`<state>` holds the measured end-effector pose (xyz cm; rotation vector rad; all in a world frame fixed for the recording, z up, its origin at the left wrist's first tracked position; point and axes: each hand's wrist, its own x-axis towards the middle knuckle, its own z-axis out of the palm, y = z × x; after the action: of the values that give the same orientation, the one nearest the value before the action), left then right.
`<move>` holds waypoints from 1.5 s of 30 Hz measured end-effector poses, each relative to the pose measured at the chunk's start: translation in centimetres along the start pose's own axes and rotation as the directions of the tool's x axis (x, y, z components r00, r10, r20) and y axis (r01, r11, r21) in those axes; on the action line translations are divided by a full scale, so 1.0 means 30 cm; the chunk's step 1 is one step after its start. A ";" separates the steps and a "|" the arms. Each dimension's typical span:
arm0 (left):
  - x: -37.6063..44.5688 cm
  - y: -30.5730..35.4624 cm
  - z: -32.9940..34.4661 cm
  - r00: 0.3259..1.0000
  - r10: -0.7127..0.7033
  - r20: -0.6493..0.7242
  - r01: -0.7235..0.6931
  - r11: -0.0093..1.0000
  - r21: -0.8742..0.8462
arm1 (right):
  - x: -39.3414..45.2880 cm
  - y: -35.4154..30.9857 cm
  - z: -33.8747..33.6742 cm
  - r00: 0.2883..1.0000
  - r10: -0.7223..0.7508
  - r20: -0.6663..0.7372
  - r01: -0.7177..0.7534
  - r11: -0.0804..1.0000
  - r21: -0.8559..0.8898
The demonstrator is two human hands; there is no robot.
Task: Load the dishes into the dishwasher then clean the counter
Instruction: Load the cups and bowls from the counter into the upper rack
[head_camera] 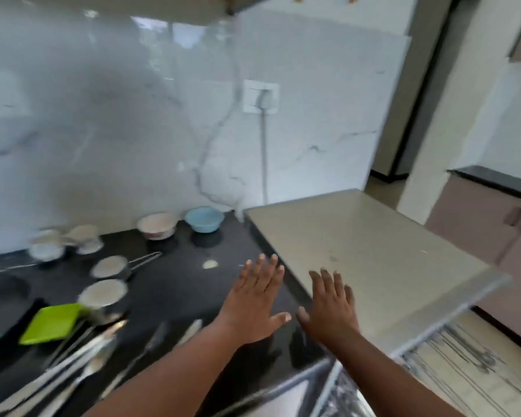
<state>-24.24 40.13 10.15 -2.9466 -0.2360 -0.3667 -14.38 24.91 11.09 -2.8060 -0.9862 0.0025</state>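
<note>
Both forearms enter from the bottom edge, nearest the camera. The left hand is spread flat, fingers extended and slightly apart, palm down over the black counter; it holds nothing. The right hand is equally flat and empty, fingers splayed, over the seam where the counter meets the beige raised top. Whether either palm touches the surface cannot be determined.

Left of the hands, the dishes are all on the counter: loose cutlery at the near edge, a green square plate beside it, two steel pots behind, small bowls by the wall, then a white bowl and a blue bowl side by side at the backsplash.

Judged status: loading has not begun; no dish is in hand, and wiping the counter is entirely outstanding.

The dishwasher is not identifiable; it may sit under the beige top, but that area is cut off. Motion blur softens the small bowls and cutlery. A dark item at the left edge is cropped.
</note>
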 end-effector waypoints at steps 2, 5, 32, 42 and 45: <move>-0.102 -0.171 -0.010 0.993 -0.091 0.070 0.093 0.996 -0.018 | 0.012 -0.191 0.005 0.994 -0.112 -0.013 0.111 0.994 -0.005; -0.217 -0.370 -0.023 0.966 -0.254 0.054 0.257 0.965 -0.050 | 0.024 -0.427 0.003 0.967 -0.254 -0.018 0.254 0.967 -0.014; -0.548 -1.202 -0.089 0.333 -0.935 0.123 0.942 0.323 -0.096 | 0.481 -1.304 0.151 0.748 -0.651 0.128 0.592 0.742 0.316; -0.470 -1.419 0.091 0.244 -0.945 0.217 0.961 0.205 -0.187 | 0.684 -1.524 0.260 0.783 -0.590 0.197 0.492 0.781 0.385; -0.462 -1.474 0.127 0.223 -0.950 0.217 0.947 0.158 -0.280 | 0.726 -1.594 0.294 0.801 -0.554 0.226 0.403 0.778 0.482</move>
<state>-44.41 82.01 9.22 -2.5702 -2.3436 -0.5861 -27.55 76.53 11.09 -2.1267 -1.5629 0.6052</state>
